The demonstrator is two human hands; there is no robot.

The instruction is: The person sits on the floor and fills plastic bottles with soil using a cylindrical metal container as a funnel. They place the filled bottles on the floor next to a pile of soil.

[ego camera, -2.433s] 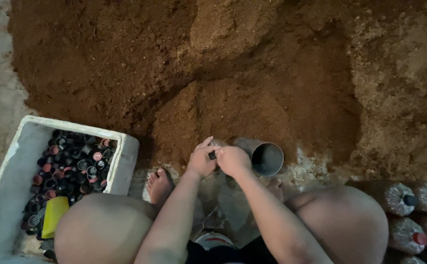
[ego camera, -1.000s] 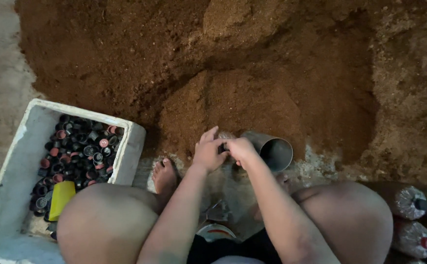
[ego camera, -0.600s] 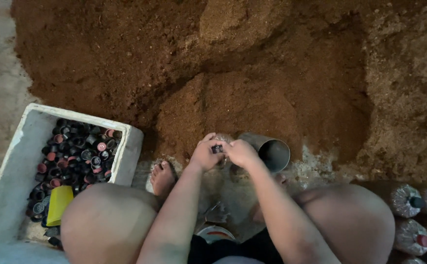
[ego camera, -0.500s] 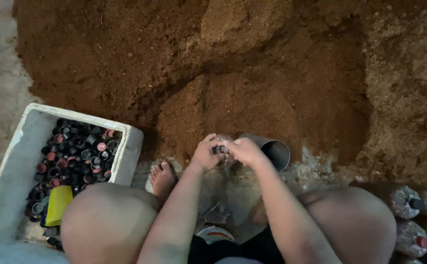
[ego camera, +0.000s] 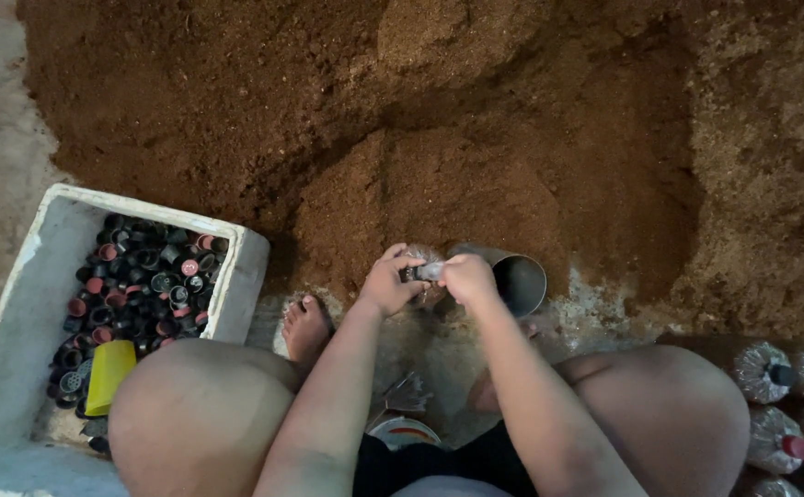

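Both hands pinch one clear bag's neck between them: left hand [ego camera: 385, 285] and right hand [ego camera: 466, 276] meet on the bag [ego camera: 420, 271], upright before the soil heap [ego camera: 439, 138], metal scoop [ego camera: 512, 276] just right.

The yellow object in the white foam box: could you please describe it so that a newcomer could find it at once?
Start at the white foam box left of the soil heap, beside the person's left knee. It holds many small black and red caps. At its near end lies the yellow object, flat and oblong, the only yellow piece and far larger than any cap.
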